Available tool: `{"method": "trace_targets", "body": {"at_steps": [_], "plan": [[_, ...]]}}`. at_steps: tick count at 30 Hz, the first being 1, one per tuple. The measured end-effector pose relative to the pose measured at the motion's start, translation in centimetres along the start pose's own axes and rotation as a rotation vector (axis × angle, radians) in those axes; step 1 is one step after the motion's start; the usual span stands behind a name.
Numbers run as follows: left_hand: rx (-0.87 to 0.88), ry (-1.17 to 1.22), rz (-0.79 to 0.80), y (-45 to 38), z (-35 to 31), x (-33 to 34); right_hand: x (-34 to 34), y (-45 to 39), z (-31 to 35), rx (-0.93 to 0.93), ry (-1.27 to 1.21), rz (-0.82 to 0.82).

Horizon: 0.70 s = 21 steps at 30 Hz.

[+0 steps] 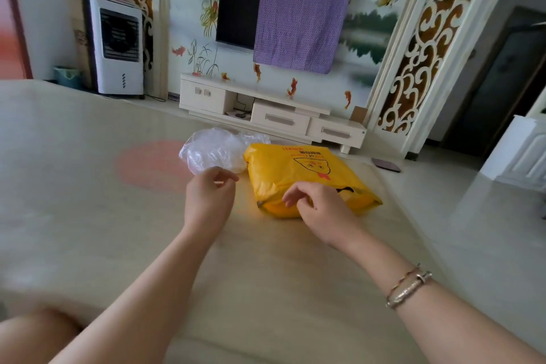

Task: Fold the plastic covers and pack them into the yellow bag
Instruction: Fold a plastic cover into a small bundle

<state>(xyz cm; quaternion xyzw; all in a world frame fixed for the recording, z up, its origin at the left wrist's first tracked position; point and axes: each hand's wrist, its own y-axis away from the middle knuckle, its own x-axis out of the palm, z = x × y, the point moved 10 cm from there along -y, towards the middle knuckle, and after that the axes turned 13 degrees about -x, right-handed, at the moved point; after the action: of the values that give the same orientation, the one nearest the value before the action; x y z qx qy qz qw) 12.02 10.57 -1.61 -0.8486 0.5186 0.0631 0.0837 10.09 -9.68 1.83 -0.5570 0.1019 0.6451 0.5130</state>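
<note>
While the covers (217, 152) lie crumpled just beyond the left hand (211, 190), ahead and touching the bag (298, 170) at their right, that hand is nearer. Left fingers loosely curled, empty; right hand (314, 201) curled at the bag's near mouth, grip unclear.

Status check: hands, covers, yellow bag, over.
Left hand and right hand both empty, fingers loosely curled. Plastic covers bunched beside yellow bag, not yet packed. Nothing in the way.
</note>
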Motion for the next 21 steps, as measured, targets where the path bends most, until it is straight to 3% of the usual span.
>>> {"method": "trace_targets", "body": {"at_steps": [6, 9, 16, 18, 21], "plan": [[-0.056, 0.011, -0.190, -4.4, 3.1, -7.3, 4.8, -5.7, 3.8, -0.120, -0.005, -0.023], [-0.062, 0.038, -0.182, -5.2, 3.5, -7.1, 6.8, -9.3, 4.3, -0.141, 0.075, -0.019], [-0.067, 0.083, -0.160, -6.0, 4.0, -6.8, 13.8, -14.9, 1.8, 0.057, 0.311, 0.390], [-0.067, 0.084, -0.159, -6.1, 4.1, -6.9, 14.7, -15.0, 1.3, 0.087, 0.335, 0.423], [-0.061, 0.087, -0.167, -5.8, 4.0, -7.0, 14.1, -14.9, 2.0, 0.064, 0.237, 0.335]]}}
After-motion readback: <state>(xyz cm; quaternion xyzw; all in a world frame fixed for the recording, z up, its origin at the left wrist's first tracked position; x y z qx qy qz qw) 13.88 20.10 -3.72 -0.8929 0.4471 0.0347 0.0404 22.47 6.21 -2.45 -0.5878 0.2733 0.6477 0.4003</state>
